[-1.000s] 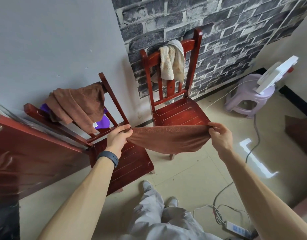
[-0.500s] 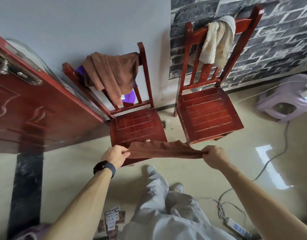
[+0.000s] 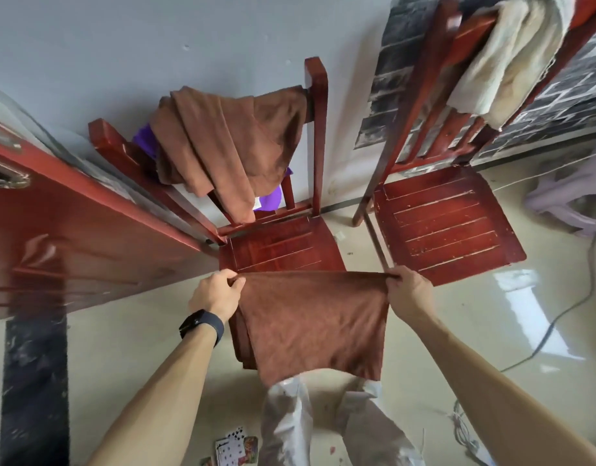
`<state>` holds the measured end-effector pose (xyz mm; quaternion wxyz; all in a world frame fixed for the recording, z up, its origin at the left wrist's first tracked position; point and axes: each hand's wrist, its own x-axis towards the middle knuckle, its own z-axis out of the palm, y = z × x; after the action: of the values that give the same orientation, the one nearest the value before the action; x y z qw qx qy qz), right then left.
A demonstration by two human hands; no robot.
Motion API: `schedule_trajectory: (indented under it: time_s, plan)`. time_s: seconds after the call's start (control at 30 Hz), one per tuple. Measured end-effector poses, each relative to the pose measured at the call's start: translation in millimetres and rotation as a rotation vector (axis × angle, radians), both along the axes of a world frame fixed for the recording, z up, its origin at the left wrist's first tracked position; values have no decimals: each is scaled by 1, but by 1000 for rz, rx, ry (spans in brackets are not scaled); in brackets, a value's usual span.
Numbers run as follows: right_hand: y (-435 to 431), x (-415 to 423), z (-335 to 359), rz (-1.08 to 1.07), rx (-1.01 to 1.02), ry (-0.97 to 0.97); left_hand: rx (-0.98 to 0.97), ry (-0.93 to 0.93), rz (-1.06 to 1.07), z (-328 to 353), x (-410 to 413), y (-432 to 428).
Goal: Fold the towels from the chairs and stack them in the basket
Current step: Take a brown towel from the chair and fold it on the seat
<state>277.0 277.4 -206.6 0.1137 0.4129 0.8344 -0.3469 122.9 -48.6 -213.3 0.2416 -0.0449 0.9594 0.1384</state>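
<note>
Two top corners of a soft brown plush towel [image 3: 313,324] are in our grip: our left hand [image 3: 217,294], with a dark wristband [image 3: 202,326], and our right hand [image 3: 405,292] each pinch one corner between thumb and curled fingers. It hangs as a doubled rectangle, taut on top, before the glossy red wooden left chair [image 3: 283,243]. Over that chair's back lie a crumpled brown towel [image 3: 229,146] and a purple cloth [image 3: 145,142]. A cream terry towel [image 3: 501,62] drapes the slatted red right chair [image 3: 444,223].
</note>
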Motion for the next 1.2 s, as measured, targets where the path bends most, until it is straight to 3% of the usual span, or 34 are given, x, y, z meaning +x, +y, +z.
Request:
schedule_trajectory:
  time_s: [0.23,0.4,0.5,0.73,0.93,1.1,1.2]
  plan:
    - [-18,-82,-116,-210,51,77,269,-1,259,-122,-73,18]
    - [-13,-121,-157,-357,58,175,484,0,409,-179,-108,28]
    - [-10,-128,-168,-410,52,204,497,71,435,-238,-130,16]
    - [-19,-104,-184,-196,-155,-23,384,5,318,-191,-92,39]
    - [-53,-6,-229,-334,-184,-264,172,-159,311,-216,15,6]
    - [-74,55,-263,-521,-427,-232,18,-245,315,-236,60,-17]
    - [-75,65,-271,-558,-448,-204,-17,-260,234,-244,59,-26]
